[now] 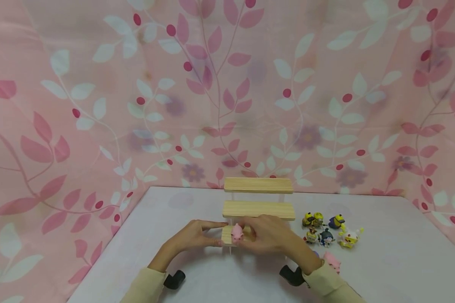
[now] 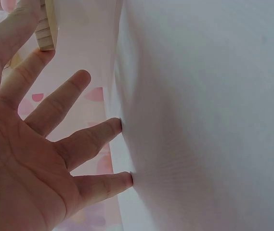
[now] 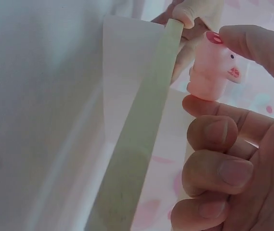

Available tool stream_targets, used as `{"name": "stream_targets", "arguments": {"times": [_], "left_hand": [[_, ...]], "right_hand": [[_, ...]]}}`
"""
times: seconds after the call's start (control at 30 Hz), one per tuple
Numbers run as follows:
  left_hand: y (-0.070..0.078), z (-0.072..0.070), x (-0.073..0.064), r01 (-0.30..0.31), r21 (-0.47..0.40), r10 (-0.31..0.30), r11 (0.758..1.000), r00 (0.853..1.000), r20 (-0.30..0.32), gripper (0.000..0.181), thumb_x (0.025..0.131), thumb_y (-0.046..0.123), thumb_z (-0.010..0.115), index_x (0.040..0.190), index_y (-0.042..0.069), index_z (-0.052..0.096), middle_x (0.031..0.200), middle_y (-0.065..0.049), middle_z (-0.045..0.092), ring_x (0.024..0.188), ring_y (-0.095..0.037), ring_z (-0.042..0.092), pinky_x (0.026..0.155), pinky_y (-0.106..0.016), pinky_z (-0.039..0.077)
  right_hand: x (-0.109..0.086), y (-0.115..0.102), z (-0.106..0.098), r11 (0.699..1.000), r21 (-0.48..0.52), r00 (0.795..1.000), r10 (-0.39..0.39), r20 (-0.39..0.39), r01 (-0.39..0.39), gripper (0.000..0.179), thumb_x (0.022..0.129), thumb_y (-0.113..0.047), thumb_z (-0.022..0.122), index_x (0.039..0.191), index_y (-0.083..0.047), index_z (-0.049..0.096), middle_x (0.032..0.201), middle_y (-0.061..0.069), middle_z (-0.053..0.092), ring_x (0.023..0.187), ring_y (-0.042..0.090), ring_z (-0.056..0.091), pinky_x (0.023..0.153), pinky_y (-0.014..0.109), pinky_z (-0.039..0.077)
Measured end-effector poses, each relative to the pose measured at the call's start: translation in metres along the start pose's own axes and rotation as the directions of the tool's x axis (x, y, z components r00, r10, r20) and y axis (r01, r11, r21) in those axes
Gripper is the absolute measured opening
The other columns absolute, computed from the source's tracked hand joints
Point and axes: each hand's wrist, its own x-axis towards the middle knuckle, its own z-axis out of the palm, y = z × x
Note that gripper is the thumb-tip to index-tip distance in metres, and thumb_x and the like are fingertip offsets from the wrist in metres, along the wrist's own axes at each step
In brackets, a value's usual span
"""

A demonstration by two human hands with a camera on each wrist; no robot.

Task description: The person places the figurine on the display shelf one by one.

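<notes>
My right hand (image 1: pixel 267 235) pinches a small pink pig figurine (image 3: pixel 213 70) between thumb and index finger, its other fingers curled into the palm. The pig stands upright over the lowest wooden board (image 1: pixel 226 236) of a three-step display stand with clear side supports. At that board's left end is my left hand (image 1: pixel 191 235), thumb and index fingertip touching the wood. The left wrist view shows its fingers spread and mostly straight, two tips down at the white tabletop (image 2: pixel 199 120). Part of the lowest board is hidden behind my right hand in the head view.
The middle board (image 1: pixel 258 209) and top board (image 1: pixel 258 185) rise behind. Several small figurines stand to the right, among them a yellow-and-white one (image 1: pixel 349 237) and a dark-haired one (image 1: pixel 326 237). Another pink pig (image 1: pixel 331 261) lies by my right sleeve. A patterned pink curtain (image 1: pixel 227 84) hangs behind.
</notes>
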Motion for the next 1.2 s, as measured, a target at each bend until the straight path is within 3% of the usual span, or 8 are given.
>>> {"name": "stream_targets", "arguments": {"times": [0.4,0.8,0.9,1.03,1.2], "left_hand": [[-0.001,0.001,0.001,0.001,-0.002,-0.001,1.000,1.000,0.006,0.057,0.081,0.049,0.078,0.133,0.032,0.064,0.132,0.010,0.061,0.126,-0.021,0.053,0.101,-0.052,0.044],[-0.001,0.001,-0.001,0.010,-0.047,-0.009,0.999,1.000,0.012,0.054,0.082,0.044,0.079,0.132,0.032,0.064,0.132,0.012,0.061,0.128,-0.022,0.052,0.102,-0.054,0.042],[-0.001,0.000,-0.001,0.007,-0.034,-0.006,0.999,1.000,0.014,0.055,0.082,0.045,0.079,0.133,0.031,0.064,0.133,0.010,0.060,0.128,-0.023,0.052,0.102,-0.054,0.042],[-0.001,0.001,-0.001,0.006,-0.021,-0.006,1.000,1.000,0.013,0.056,0.082,0.047,0.078,0.134,0.030,0.063,0.133,0.007,0.060,0.128,-0.025,0.052,0.101,-0.054,0.043],[-0.002,0.000,-0.001,0.006,-0.021,-0.006,1.000,1.000,0.012,0.056,0.082,0.048,0.078,0.133,0.031,0.064,0.133,0.005,0.061,0.127,-0.026,0.053,0.100,-0.054,0.044]], "right_hand": [[0.005,0.001,0.010,1.000,-0.011,1.000,-0.028,-0.001,0.028,0.043,0.087,-0.058,0.063,0.115,-0.025,0.067,0.058,-0.016,0.037,0.050,0.001,0.033,0.049,0.022,0.027],[-0.002,-0.001,0.004,0.999,-0.041,0.999,-0.027,-0.038,0.025,0.050,0.087,-0.061,0.064,0.123,-0.027,0.067,0.055,-0.016,0.031,0.048,0.001,0.027,0.046,0.022,0.025],[-0.007,-0.002,0.000,0.998,-0.058,0.997,-0.033,-0.070,0.029,0.050,0.086,-0.061,0.065,0.124,-0.028,0.067,0.057,-0.016,0.036,0.050,0.000,0.029,0.045,0.022,0.026],[-0.014,-0.002,-0.007,0.998,-0.054,0.996,-0.043,-0.080,0.039,0.051,0.086,-0.059,0.067,0.126,-0.028,0.066,0.069,-0.015,0.056,0.053,0.000,0.035,0.047,0.021,0.030],[-0.025,0.000,-0.016,0.998,-0.054,0.997,-0.037,-0.070,0.033,0.048,0.086,-0.059,0.067,0.120,-0.024,0.068,0.066,-0.016,0.052,0.053,-0.001,0.036,0.045,0.020,0.031]]}}
